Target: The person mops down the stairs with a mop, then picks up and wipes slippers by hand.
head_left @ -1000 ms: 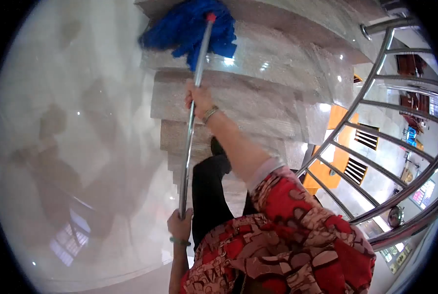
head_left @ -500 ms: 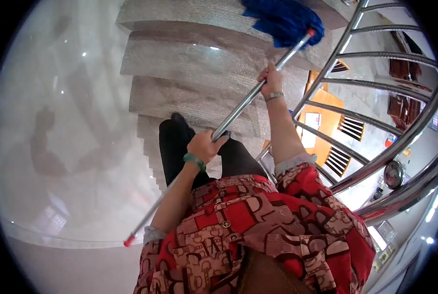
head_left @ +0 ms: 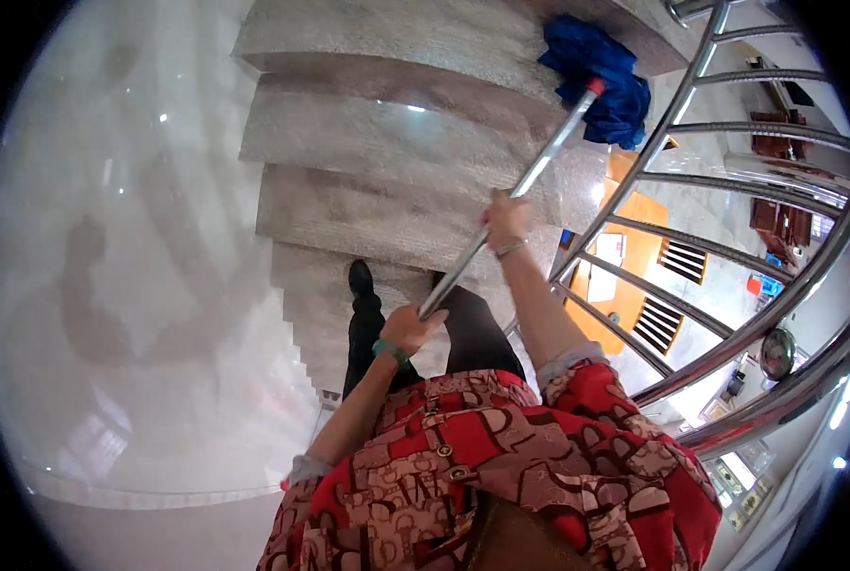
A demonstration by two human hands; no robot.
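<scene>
The stairs (head_left: 377, 205) were the largest thing before me, spread out left of the railing (head_left: 777, 404). My mop (head_left: 550, 148) slanted across them. Its metal pole (head_left: 467, 257) looked stiff, light and tough, but shiny enough to slide in a loose palm; I judged it best held at two places well apart, for leverage. The blue head (head_left: 587, 52) lay over the steps just beside the railing's upper stretch, though I couldn't tell whether it touched the bars. It looked soft and limp, bound to flop and drag, and probably weighed most; whether it was wet I couldn't tell. My right hand (head_left: 508, 221) was wrapped round the pole nearer the railing, and my left hand (head_left: 411, 331) closed round it lower, farther left of the railing. Smallest was the red collar (head_left: 595, 87) at the head, left of the railing, no place to grip.
</scene>
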